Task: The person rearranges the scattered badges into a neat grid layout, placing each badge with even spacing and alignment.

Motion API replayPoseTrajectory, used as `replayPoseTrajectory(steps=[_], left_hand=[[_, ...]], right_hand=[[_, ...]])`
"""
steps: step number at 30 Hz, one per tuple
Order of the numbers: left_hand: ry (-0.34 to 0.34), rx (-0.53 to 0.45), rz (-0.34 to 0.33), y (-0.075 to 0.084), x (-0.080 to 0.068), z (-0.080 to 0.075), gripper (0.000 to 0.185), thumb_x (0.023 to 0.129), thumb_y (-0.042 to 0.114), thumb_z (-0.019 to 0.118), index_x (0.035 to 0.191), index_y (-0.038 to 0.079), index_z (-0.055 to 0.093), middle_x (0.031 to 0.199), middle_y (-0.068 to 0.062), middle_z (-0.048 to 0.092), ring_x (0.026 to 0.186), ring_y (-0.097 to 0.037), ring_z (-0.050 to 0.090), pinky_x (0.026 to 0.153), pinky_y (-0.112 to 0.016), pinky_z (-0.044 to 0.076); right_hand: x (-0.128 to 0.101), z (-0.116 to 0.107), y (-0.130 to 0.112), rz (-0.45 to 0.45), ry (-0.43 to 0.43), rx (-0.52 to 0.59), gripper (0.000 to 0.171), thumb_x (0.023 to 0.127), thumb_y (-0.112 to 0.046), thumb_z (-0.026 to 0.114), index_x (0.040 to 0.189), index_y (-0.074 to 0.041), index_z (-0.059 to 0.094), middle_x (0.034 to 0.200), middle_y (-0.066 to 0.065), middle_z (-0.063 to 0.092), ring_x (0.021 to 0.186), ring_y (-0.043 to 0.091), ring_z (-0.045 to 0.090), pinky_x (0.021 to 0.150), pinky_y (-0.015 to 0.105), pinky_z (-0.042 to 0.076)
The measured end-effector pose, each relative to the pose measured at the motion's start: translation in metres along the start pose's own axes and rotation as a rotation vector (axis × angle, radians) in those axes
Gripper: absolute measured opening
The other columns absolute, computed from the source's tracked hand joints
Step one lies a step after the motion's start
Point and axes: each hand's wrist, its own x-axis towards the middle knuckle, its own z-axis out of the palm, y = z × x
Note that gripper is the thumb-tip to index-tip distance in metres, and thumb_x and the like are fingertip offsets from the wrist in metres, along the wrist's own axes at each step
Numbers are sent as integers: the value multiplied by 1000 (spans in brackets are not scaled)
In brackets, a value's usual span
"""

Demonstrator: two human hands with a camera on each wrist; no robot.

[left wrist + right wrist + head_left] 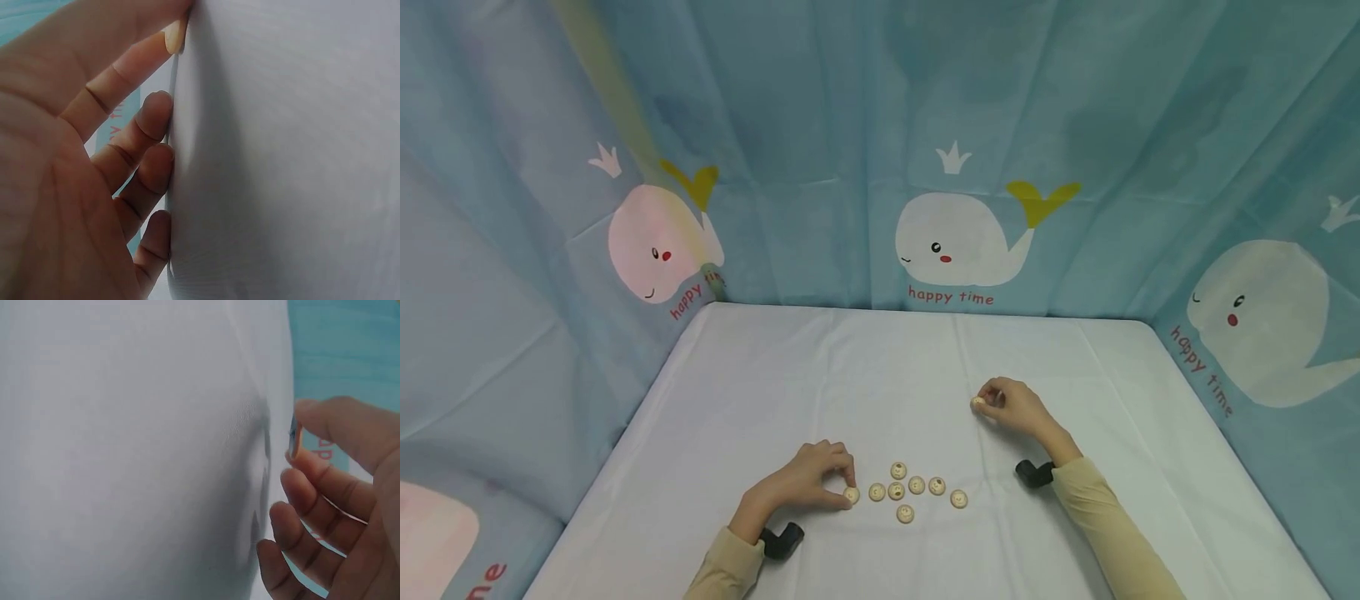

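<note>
In the head view my left hand (812,477) pinches a small round wooden disc (851,495) between thumb and index finger, at the left end of a group of similar discs. The left wrist view shows this disc's edge (175,37) against the white cloth, with the other fingers spread below. Farther back on the right, my right hand (1017,406) grips another wooden disc (977,403) between thumb and forefinger. The right wrist view has this disc (296,441) edge-on, raised off the cloth, its remaining fingers loosely curled.
Several pale discs with dark printed marks lie in a cross-like pattern, among them a top disc (898,471), a bottom disc (906,514) and a rightmost disc (958,499). A white cloth (820,367) covers the table. Blue curtains (797,242) with whale prints enclose its back and sides.
</note>
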Motion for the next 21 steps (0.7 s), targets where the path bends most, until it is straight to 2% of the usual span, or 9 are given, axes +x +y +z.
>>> replayPoseTrajectory(steps=[9, 21], left_hand=[[-5, -10, 0, -2, 2, 1, 21, 72, 39, 75, 83, 32, 60, 91, 19, 52, 88, -7, 43, 84, -39, 31], [-8, -22, -10, -4, -1, 3, 21, 72, 42, 75, 83, 32, 60, 91, 20, 52, 88, -4, 42, 83, -36, 30]], right_hand=[[13, 1, 8, 56, 46, -30, 19, 82, -28, 70, 88, -11, 66, 73, -3, 56, 64, 11, 48, 58, 29, 39], [26, 6, 15, 93, 22, -68, 20, 84, -32, 67, 91, -13, 66, 71, -3, 55, 60, 12, 46, 56, 29, 37]])
